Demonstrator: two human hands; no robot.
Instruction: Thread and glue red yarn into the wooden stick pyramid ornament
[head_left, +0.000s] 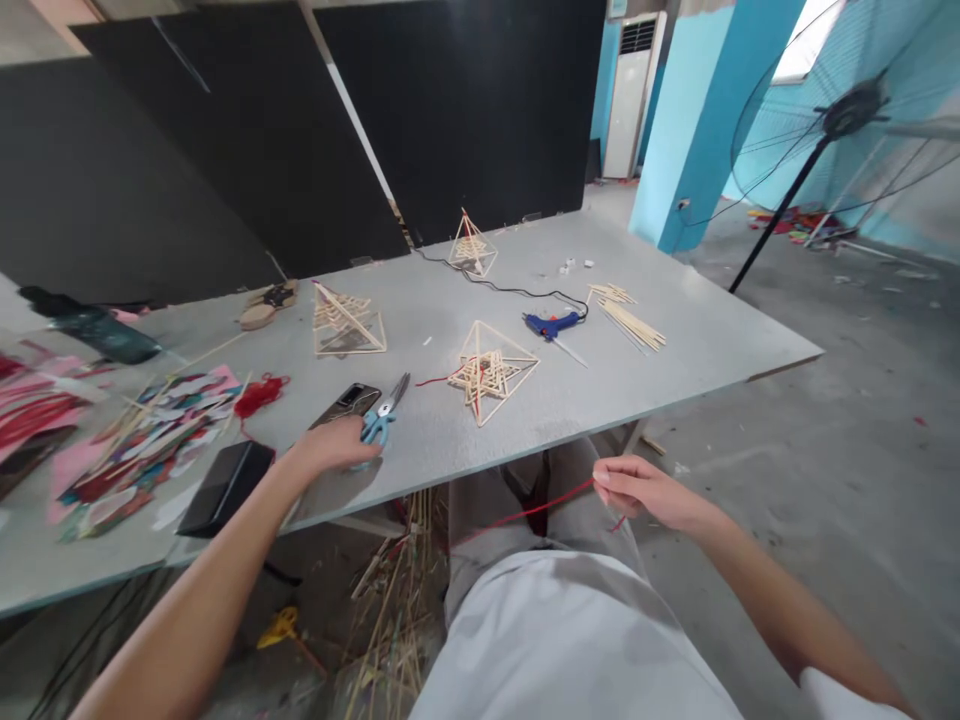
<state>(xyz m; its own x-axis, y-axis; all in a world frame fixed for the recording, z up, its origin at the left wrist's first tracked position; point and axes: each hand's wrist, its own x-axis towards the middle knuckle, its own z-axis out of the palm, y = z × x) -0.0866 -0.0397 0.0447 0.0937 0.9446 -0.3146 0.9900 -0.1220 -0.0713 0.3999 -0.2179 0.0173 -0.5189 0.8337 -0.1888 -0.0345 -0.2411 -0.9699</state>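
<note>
At the table's near edge my left hand [339, 444] is closed at the light-blue handles of a pair of scissors [381, 420], whose blades point away from me. Its fingertips are partly hidden. My right hand [641, 490] pinches a red yarn strand [541, 507] above my lap; the strand stretches left, and a short tail hangs below the fingers. Between the hands, farther onto the table, stands a pyramid frame of thin wooden sticks [487, 375] with a star-like layered middle and red yarn on it. A phone [352, 398] lies beside my left hand.
Two more stick pyramids [349, 325] stand farther back on the table. A blue glue gun [553, 325] with a black cord lies near loose sticks [630, 322]. Left are red yarn [260, 396], a black case [226, 488], coloured scraps [150, 440] and a bottle [94, 328]. A fan [851, 108] stands right.
</note>
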